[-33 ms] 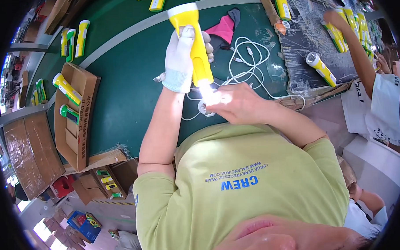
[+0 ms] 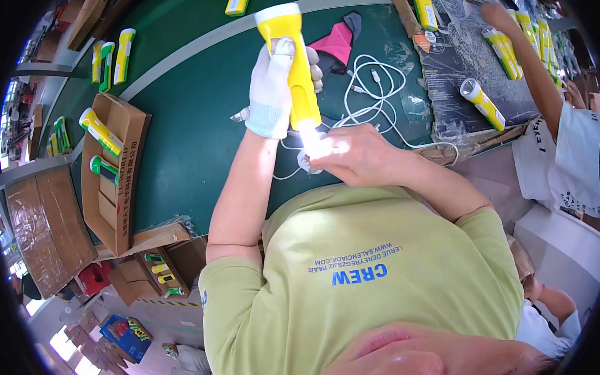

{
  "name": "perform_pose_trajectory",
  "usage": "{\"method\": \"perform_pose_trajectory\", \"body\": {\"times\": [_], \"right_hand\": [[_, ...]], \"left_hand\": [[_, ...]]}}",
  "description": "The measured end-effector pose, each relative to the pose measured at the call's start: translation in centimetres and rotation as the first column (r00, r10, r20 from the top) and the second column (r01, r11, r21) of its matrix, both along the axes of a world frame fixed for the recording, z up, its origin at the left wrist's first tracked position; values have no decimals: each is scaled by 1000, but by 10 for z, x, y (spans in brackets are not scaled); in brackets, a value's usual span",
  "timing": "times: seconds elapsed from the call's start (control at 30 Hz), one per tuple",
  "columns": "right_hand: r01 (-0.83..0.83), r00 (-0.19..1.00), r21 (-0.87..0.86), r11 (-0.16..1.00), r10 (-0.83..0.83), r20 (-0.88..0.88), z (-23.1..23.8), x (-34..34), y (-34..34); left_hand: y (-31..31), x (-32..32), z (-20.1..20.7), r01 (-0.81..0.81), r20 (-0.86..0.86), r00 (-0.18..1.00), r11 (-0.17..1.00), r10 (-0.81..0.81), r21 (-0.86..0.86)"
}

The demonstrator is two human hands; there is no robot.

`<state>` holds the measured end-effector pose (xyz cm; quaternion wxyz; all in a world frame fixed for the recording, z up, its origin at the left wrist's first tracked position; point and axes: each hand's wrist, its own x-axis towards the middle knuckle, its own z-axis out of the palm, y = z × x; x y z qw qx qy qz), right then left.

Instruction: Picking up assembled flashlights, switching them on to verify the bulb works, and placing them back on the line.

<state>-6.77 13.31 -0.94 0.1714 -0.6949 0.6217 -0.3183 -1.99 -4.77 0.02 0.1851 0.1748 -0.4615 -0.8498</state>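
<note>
My left hand point(image 2: 271, 89), in a white glove with a pale blue cuff, is wrapped round a yellow flashlight point(image 2: 301, 81). Its wide white head points away from me, and its near end glows brightly. Close to that glow, the fingers of my bare right hand point(image 2: 362, 156) are pinched together; glare hides what they hold. A small white piece point(image 2: 304, 161) shows just under my right fingertips. White cables point(image 2: 383, 100) lie in loops on the green table beyond my right hand. Behind the flashlight is a pink and dark grey cloth point(image 2: 335, 46).
A cardboard tray point(image 2: 135, 157) on the left holds a yellow flashlight and a green one. More flashlights point(image 2: 120, 58) stand beyond it. At right, a single flashlight point(image 2: 482, 104) lies on dark cardboard point(image 2: 449, 63). A co-worker's hand point(image 2: 500, 19) is near several flashlights there.
The co-worker's hand at the right has lifted slightly away from the flashlights. My own hands and the flashlight hold almost the same place.
</note>
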Motion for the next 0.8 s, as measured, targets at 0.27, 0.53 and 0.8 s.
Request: {"method": "perform_pose_trajectory", "body": {"times": [0.27,0.53,0.8], "right_hand": [[96,599,145,985,-174,782,10,0,-8],[371,571,104,923,-315,758,26,-40,-17],[468,723,-45,882,-353,594,46,-39,-27]], "left_hand": [[9,0,-24,6,-27,1000,1000,-6,4],[6,26,-21,268,-203,957,895,-205,357],[29,20,-1,136,-11,990,929,-140,344]]}}
